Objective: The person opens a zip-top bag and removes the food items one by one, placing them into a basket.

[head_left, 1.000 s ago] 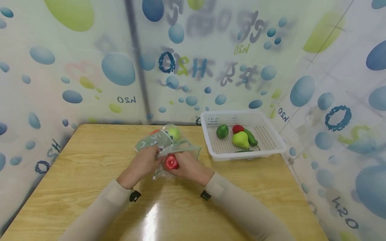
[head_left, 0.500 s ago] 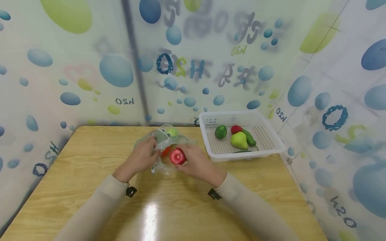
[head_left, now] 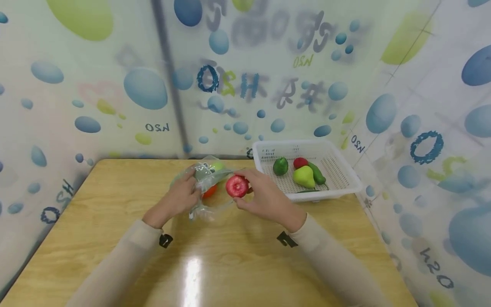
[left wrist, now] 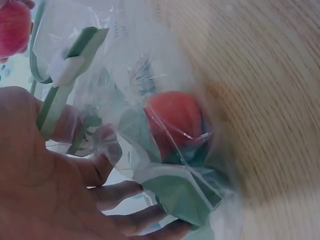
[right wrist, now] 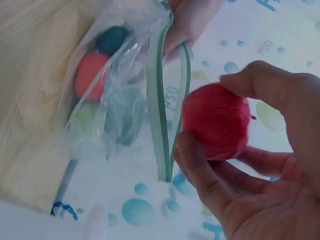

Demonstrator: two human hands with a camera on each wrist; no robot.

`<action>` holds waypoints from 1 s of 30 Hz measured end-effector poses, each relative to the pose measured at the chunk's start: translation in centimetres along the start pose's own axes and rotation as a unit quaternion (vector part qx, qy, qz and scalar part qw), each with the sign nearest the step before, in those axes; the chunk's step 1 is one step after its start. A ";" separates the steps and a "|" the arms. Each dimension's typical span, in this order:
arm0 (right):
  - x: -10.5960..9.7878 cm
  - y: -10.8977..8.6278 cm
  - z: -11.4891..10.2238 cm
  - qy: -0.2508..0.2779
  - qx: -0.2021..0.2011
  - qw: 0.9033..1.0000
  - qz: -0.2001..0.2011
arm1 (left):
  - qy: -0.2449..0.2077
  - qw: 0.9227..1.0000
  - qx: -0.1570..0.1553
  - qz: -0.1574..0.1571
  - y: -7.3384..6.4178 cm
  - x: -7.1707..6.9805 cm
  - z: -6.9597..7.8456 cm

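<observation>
My right hand point(head_left: 270, 200) holds a red apple point(head_left: 236, 186) between thumb and fingers, just right of the mouth of a clear zip bag point(head_left: 203, 212). In the right wrist view, the apple point(right wrist: 216, 121) is apart from the bag's green-edged mouth point(right wrist: 157, 100). My left hand point(head_left: 178, 198) grips the bag near its mouth. Inside the bag are an orange-red round item point(right wrist: 91, 75), a dark green one point(right wrist: 112, 40) and a light green one point(right wrist: 85, 119). Film and folds partly hide them. A white slider point(left wrist: 67, 71) sits on the zip strip in the left wrist view.
A white perforated basket point(head_left: 347, 181) stands at the back right of the wooden table point(head_left: 115, 192). It holds a green bell pepper point(head_left: 281, 166), a red item point(head_left: 300, 163), a yellow-green pear point(head_left: 304, 177) and a long green pepper point(head_left: 316, 174). A patterned wall point(head_left: 245, 115) borders the table.
My right hand has drawn the apple out of the bag's mouth, to the right and slightly up. The left hand keeps its grip on the bag, which has sagged somewhat.
</observation>
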State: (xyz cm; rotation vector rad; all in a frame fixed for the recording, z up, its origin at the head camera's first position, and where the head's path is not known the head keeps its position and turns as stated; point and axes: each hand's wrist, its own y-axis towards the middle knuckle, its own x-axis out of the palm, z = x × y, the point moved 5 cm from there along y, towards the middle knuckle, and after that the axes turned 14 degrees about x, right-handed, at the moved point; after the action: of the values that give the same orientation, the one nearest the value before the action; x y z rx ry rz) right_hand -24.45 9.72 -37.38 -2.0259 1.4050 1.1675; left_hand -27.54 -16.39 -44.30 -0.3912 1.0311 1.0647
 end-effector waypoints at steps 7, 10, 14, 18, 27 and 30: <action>-2.7 0.2 2.0 0.019 -0.028 0.997 0.073 | -0.024 0.999 -0.031 -0.002 -0.1 -0.1 -0.7; -3.6 0.4 3.3 0.009 -0.013 0.996 0.091 | -0.031 0.999 -0.042 -0.005 -0.2 -0.1 -0.8; -4.4 0.9 5.1 -0.029 0.015 0.995 0.098 | -0.030 0.998 -0.060 -0.021 -0.4 -0.2 -0.9; -4.9 1.7 6.8 -0.067 0.054 0.992 0.088 | -0.022 0.997 -0.070 -0.037 -0.5 -0.1 -1.0; -4.8 3.1 9.3 -0.097 0.151 0.983 0.023 | -0.015 0.997 -0.065 -0.043 -0.7 0.0 -0.6; -4.4 3.4 9.8 -0.108 0.161 0.981 0.007 | -0.012 0.997 -0.064 -0.041 -0.8 0.1 -0.6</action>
State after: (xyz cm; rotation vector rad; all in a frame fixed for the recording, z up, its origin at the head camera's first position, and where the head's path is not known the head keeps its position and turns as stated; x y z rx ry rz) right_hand -32.08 17.86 -38.85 -1.6193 1.3966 1.0511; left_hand -27.16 -17.14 -44.79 -0.5193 0.9213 1.0620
